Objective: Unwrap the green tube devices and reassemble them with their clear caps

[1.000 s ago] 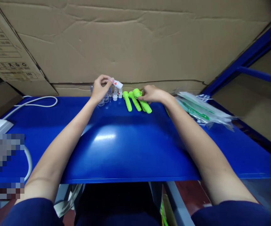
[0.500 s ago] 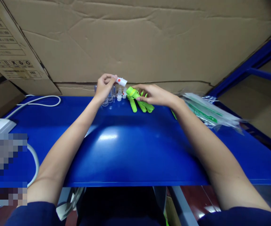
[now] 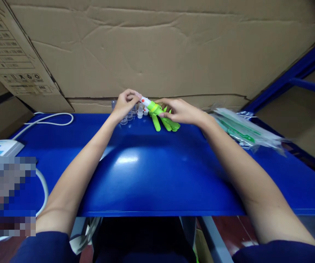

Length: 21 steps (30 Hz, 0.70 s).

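Note:
My left hand (image 3: 126, 105) is closed, pinching the far end of a white tube (image 3: 147, 102) with a red dot on its side. Its other end meets the mouth of a bright green tube (image 3: 154, 108); how deep it sits inside I cannot tell. My right hand (image 3: 179, 110) grips the green tube between thumb and fingers. Below it on the table lie several more green pieces (image 3: 156, 123), partly hidden by the hand. Beside my left hand stand several clear plastic cylinders (image 3: 124, 121) and a small clear piece with a white base (image 3: 140, 111).
A blue table (image 3: 152, 175) carries everything, with a cardboard sheet (image 3: 152, 54) upright behind it. Clear plastic bags with green and white contents (image 3: 245, 128) lie at the right. A white power strip (image 3: 4, 147) and its cable (image 3: 50, 115) are at the left.
My left hand has brought the white tube down and right, from just apart to end to end with the green tube. My right hand has stayed nearly still.

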{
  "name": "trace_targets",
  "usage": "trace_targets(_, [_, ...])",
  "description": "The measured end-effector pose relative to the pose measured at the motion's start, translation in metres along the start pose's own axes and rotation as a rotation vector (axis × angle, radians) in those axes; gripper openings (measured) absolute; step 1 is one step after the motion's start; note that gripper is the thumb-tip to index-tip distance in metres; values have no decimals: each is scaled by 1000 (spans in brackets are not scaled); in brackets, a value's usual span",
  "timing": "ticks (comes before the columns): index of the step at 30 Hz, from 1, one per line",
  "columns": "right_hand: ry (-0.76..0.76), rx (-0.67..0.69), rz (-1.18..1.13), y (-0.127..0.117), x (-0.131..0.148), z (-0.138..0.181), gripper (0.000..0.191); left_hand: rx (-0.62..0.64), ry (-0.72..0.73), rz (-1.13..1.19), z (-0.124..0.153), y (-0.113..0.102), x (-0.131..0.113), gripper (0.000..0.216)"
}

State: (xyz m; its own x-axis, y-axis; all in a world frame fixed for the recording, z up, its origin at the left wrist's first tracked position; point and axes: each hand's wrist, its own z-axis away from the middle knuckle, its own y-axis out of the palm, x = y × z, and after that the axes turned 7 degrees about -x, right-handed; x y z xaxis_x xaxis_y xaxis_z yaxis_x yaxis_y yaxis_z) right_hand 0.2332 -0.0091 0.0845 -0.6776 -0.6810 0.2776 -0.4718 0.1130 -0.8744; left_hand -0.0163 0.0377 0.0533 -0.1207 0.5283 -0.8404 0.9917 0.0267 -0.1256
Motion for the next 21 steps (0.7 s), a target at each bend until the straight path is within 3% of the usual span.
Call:
trace_targets(7, [36,15,6,3,5,1,63,116,-31,-33,4,-1,-4,17])
trace_targets(12, [54,54,-24,3,9,3,63,189,-68,-20,5,-2,-4,8])
trace_targets(21, [48,98,-109,8,6,4,71,286,-108,43,10,-5,-1,42])
